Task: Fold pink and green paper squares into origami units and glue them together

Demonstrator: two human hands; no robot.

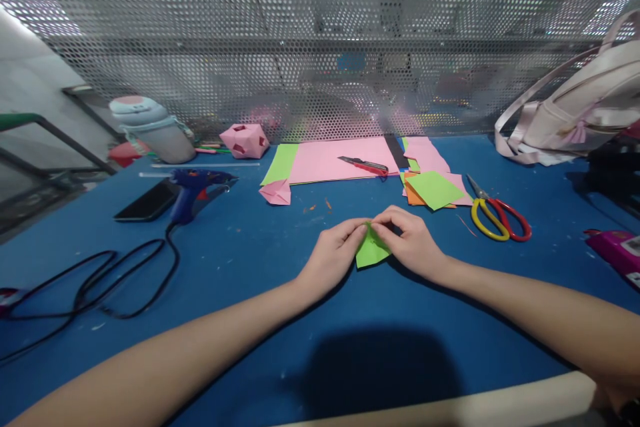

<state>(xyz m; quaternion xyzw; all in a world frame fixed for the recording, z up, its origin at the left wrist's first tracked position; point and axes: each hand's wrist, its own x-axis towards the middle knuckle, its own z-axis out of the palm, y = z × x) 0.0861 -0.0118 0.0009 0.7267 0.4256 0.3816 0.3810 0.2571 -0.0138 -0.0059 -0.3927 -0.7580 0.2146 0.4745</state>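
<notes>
A small piece of green paper is held between my two hands, low over the blue table. My left hand pinches its upper left edge between thumb and fingers. On the other side my right hand grips the upper right part, its thumb close to the left one. Part of the sheet is hidden behind the fingers. Beyond the hands lie a folded pink paper piece, a red utility knife on pink sheets, and a pile topped by a green square.
Scissors with red and yellow handles lie at right, near a magenta object. At left are a blue glue gun with a looping black cord, a phone, a bottle and a pink paper polyhedron. A backpack stands back right.
</notes>
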